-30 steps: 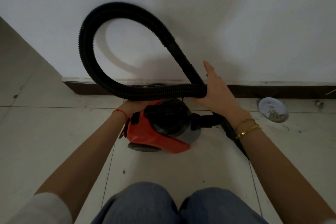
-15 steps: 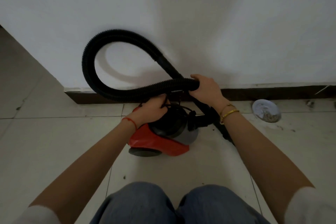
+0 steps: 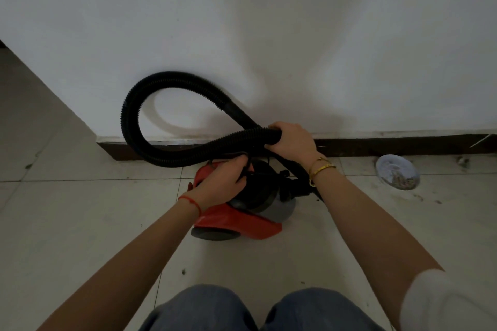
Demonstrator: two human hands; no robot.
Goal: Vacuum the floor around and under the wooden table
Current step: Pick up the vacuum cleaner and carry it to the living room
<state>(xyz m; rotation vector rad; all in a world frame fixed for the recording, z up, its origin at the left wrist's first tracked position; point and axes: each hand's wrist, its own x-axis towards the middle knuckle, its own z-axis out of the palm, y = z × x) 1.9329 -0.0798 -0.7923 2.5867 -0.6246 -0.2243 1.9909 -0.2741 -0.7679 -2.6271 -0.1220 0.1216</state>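
Note:
A small red and black canister vacuum (image 3: 242,219) sits on the tiled floor close to the white wall. Its black ribbed hose (image 3: 129,118) loops up against the wall and comes back over the canister. My right hand (image 3: 291,141) is closed around the hose where the loop crosses itself. My left hand (image 3: 224,180) rests on top of the canister with its fingers curled on a thin black cord there. The wooden table is not in view.
A dark skirting board (image 3: 390,146) runs along the wall's foot. A round floor drain cover (image 3: 397,172) with debris lies to the right of the vacuum. Dirt specks dot the pale tiles (image 3: 80,223). My knees (image 3: 258,309) are at the bottom edge.
My right hand went from flat against the hose to closed around it, and the loop has dropped lower. My left hand moved from behind the canister onto its top.

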